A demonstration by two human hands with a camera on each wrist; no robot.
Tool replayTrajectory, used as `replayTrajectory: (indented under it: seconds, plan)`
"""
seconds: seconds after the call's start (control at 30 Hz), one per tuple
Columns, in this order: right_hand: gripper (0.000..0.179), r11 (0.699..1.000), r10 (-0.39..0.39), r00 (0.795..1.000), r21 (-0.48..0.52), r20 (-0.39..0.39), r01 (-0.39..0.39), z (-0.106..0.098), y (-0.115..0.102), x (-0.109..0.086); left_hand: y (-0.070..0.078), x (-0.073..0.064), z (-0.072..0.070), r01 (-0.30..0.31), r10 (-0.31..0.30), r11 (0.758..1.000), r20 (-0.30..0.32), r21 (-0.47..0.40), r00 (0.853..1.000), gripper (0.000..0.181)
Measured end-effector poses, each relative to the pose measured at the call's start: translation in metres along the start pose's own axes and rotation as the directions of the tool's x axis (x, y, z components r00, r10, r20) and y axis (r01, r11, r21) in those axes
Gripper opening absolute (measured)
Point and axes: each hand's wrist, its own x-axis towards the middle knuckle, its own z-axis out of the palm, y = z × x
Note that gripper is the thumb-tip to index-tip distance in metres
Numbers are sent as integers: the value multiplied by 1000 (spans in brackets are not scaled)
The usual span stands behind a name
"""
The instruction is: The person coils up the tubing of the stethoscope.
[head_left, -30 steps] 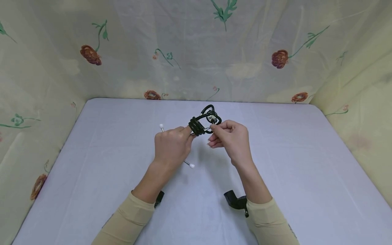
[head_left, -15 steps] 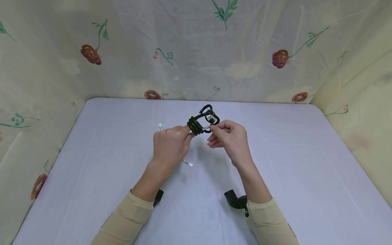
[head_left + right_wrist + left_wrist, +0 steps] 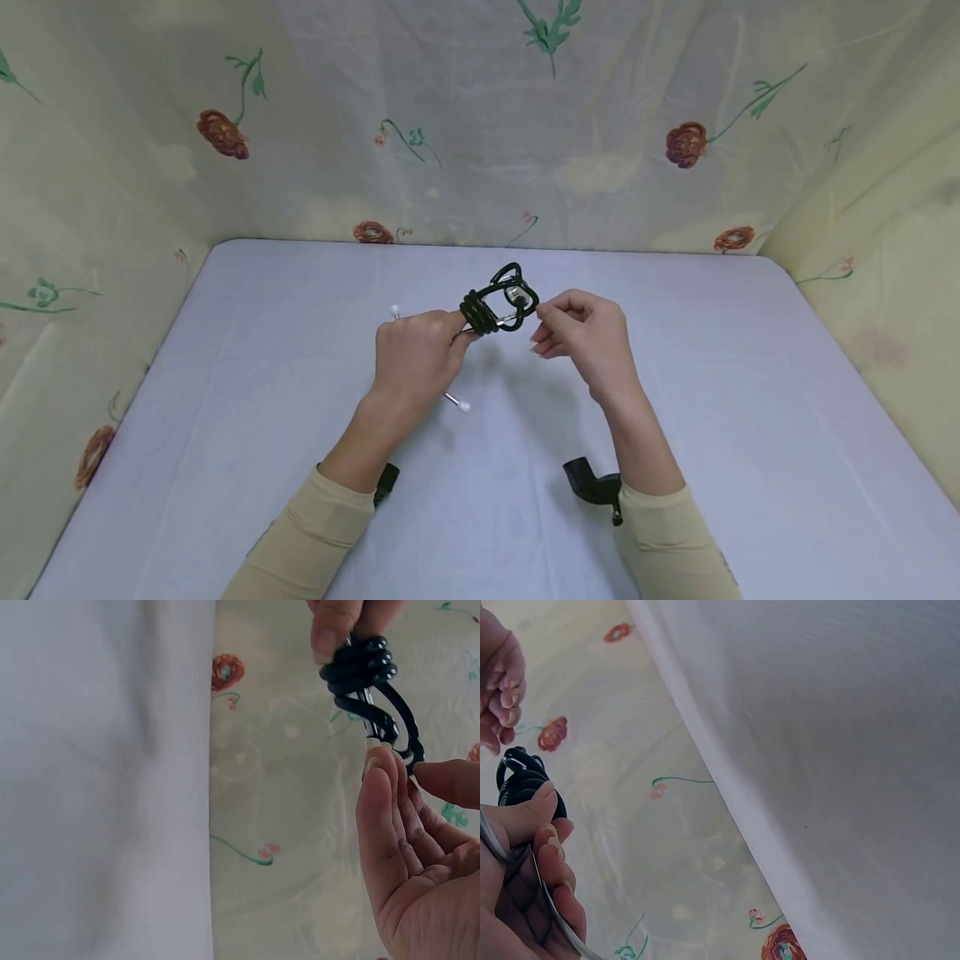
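A stethoscope (image 3: 480, 312) with its black tubing wound in several coils is held up over the table. My left hand (image 3: 416, 354) grips it, fingers around the metal ear tubes and thumb against the coils (image 3: 529, 784). White ear tips (image 3: 464, 407) stick out on both sides of that hand. At the far end of the bundle, the silver chest piece (image 3: 517, 293) sits among the loops of tubing. My right hand (image 3: 592, 342) is beside that end, its fingertips right at the outer loop; in the right wrist view the thumb (image 3: 446, 782) stands apart from the fingers.
A white cloth covers the table (image 3: 712, 400). Behind it and at the sides hangs a pale curtain (image 3: 480, 150) printed with flowers. Black wrist-worn mounts (image 3: 592, 483) show at both sleeves.
My right hand has moved to the right, from pinching near the chest piece to the edge of the outer loop. The left hand and stethoscope have barely shifted.
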Motion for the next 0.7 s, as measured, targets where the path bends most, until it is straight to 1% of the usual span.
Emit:
replayTrajectory:
  seconds: [0.13,0.23,0.37,0.47,0.53,0.63,0.7]
  plan:
    - [21,1000,-14,999,-16,-36,14,-8,2,1,0,-1,0,-16,16,1000,21,-11,1000,23]
    - [22,999,-31,998,-17,-57,30,-12,4,3,-1,-1,0,-39,40,999,38,-36,998,27]
    - [23,1000,-26,999,-12,-31,26,-17,10,7,-2,-1,0,-95,99,994,73,-55,992,24]
    - [25,1000,-6,1000,-30,2,6,-21,14,9,-5,-1,1,-149,154,988,113,-49,982,21]
    - [25,999,6,1000,-44,13,-6,-24,18,11,-7,-2,2,-173,177,984,149,-43,973,22]
    - [26,998,17,1000,-67,15,-16,-29,22,13,-8,-2,3,-176,180,984,226,-38,957,20]
    - [26,997,23,1000,-72,13,-22,-32,23,14,-8,-2,5,-168,168,985,291,-26,942,19]
